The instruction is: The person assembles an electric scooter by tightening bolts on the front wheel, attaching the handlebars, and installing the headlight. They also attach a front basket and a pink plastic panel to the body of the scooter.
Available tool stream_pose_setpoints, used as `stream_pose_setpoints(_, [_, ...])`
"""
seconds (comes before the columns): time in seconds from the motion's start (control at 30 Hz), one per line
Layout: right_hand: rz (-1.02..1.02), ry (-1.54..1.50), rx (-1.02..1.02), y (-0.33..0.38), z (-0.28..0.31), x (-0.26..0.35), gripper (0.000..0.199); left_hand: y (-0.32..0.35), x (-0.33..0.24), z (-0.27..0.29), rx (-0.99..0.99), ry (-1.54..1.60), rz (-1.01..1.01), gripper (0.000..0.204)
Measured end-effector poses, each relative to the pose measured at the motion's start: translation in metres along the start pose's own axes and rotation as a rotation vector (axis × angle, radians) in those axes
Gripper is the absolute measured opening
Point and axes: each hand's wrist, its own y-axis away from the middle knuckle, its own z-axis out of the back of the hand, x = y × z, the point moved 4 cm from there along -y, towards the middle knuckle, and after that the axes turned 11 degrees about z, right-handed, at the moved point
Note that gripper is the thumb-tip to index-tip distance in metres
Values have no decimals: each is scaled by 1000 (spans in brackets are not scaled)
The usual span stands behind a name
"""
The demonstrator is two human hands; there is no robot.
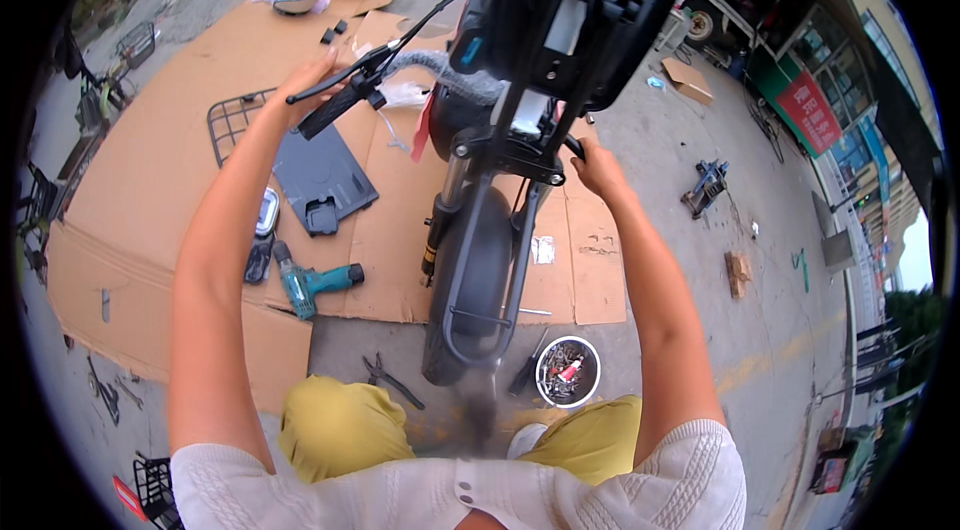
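The left grip (318, 76) is at the slim black brake lever (322, 86), beside a black ribbed handle (330, 113); the lever partly covers it, so I cannot tell whether the fingers are closed on anything. The right grip (597, 170) is curled closed around the end of a short black bar (573, 144) on the other side.

Between the two arms stands a black two-wheeled vehicle (527, 162), front end toward the person. Its fat, dark tyre (472, 240) looks smooth and slightly blurred, framed by a black tubular loop; a yellow-marked strut (430, 255) runs along its left side. Clear bubble wrap (465, 78) sheathes the curved bar leading to the left handle, and a large, black, box-like part fills the top.

The wheel reaches past the edge of the flattened brown cardboard (150, 200) onto grey ground, ahead of the mustard-yellow trouser knees (345, 430). Left of it lie a teal-and-black cordless drill (312, 283), a flat dark-grey plastic panel (325, 173) and a black wire rack (232, 126). Nearer are black-handled pliers (392, 383) and, right of the tyre, a round white tub (598, 377) of small metal parts.
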Motion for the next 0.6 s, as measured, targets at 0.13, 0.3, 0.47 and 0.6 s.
stream_pose_setpoints(0.13, [1, -47, -66, 6, 6, 2, 33, 14, 13, 13, -78, 136, -90, 64])
stream_pose_setpoints(0.3, [29, -126, -174, 31, 7, -7, 45, 59, 14, 21, -431, 386, -97, 54])
stream_pose_setpoints(0.47, [94, -105, -228, 59, 21, -6, 46, 120, -27, 26, -687, 356, -344, 29])
stream_pose_setpoints(0.6, [104, -329, -463, 56, 93, 44, 39, 169, -98, -33, -429, 251, -570, 26])
